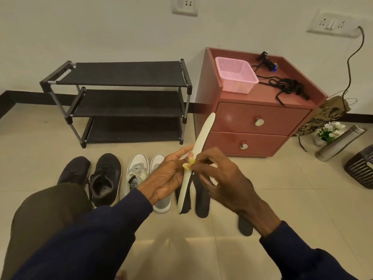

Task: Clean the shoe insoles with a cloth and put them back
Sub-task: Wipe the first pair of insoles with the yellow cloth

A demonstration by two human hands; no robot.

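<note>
I hold a cream insole [202, 136] edge-on and upright above the floor. My left hand [165, 176] supports it from the left, fingers along its side. My right hand [218, 176] pinches a small yellow cloth [188, 164] against the insole's middle. Below the hands, dark insoles [201, 201] lie on the tiles, and another dark insole [245, 226] pokes out under my right wrist. A white and grey pair of sneakers [139, 174] and a black pair of shoes [105, 178] stand to the left.
An empty black three-tier shoe rack [125, 102] stands against the wall. A reddish two-drawer cabinet [258, 122] holds a pink basket [236, 74] and black laces [288, 86]. A steel bottle [339, 143], small white flowers and a dark basket [361, 168] sit at right.
</note>
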